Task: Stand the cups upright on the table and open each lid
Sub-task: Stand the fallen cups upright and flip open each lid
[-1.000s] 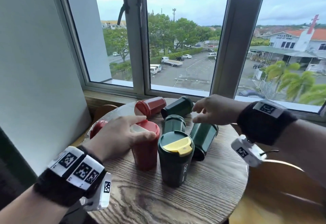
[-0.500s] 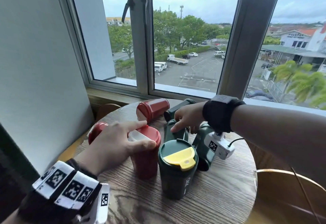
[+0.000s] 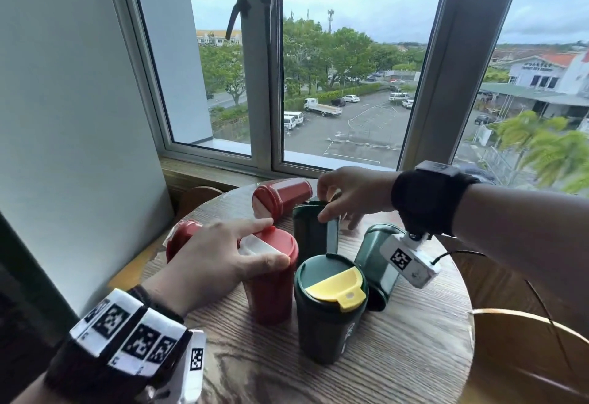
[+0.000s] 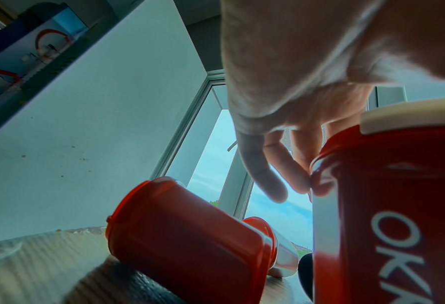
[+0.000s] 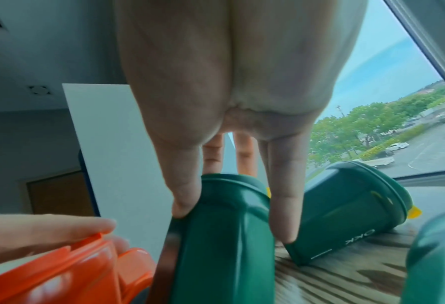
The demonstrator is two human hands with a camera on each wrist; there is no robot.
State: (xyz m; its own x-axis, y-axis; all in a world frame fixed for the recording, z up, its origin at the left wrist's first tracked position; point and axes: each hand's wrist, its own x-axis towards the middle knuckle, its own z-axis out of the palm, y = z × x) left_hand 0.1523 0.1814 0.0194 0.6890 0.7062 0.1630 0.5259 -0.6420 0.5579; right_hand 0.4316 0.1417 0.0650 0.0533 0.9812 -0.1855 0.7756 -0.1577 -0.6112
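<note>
1. My left hand (image 3: 216, 263) grips the upright red cup (image 3: 271, 279) by its lid.
2. My right hand (image 3: 353, 193) grips a tilted green cup (image 3: 314, 231) just behind it.
3. Beside the red cup, a yellow-lidded green cup (image 3: 330, 305) stands on the round wooden table (image 3: 398, 356).

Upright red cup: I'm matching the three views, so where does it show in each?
Head: upright red cup at centre-left, under the left hand.
Left wrist: right edge, white lettering on its side.
Right wrist: bottom-left corner, only its lid.
Shared landmark: the left hand on its lid.
</note>
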